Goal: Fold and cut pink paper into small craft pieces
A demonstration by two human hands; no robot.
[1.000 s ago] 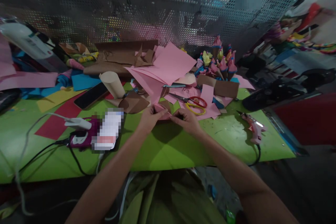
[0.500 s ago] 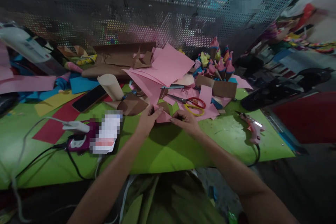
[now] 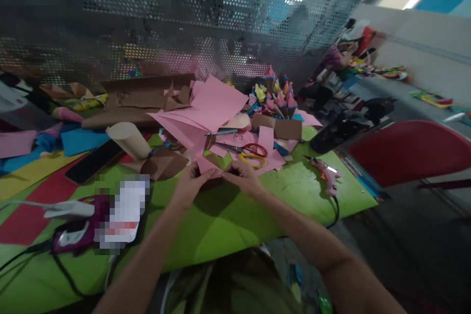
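Both my hands meet over the green sheet (image 3: 228, 216) on the table. My left hand (image 3: 191, 184) pinches the left side of a small pink paper piece (image 3: 206, 163), fingers closed on it. My right hand (image 3: 245, 179) grips the same pink paper piece from the right, fingers curled. Just beyond them lie red and yellow scissors (image 3: 252, 153) and a heap of pink paper sheets (image 3: 217, 103). A brown paper cutout (image 3: 165, 162) lies to the left of my left hand.
A pink glue gun (image 3: 327, 172) lies at right with its cord over the edge. A beige paper cone (image 3: 128, 140), a black phone (image 3: 93, 162) and a purple device (image 3: 73, 233) sit at left. Small paper cones (image 3: 274, 95) stand at the back. A red chair (image 3: 408, 149) is at right.
The view has swung to the right and up, so everything shifted left in the picture. My hands stay together on the pink paper piece, pressing it lower against the table.
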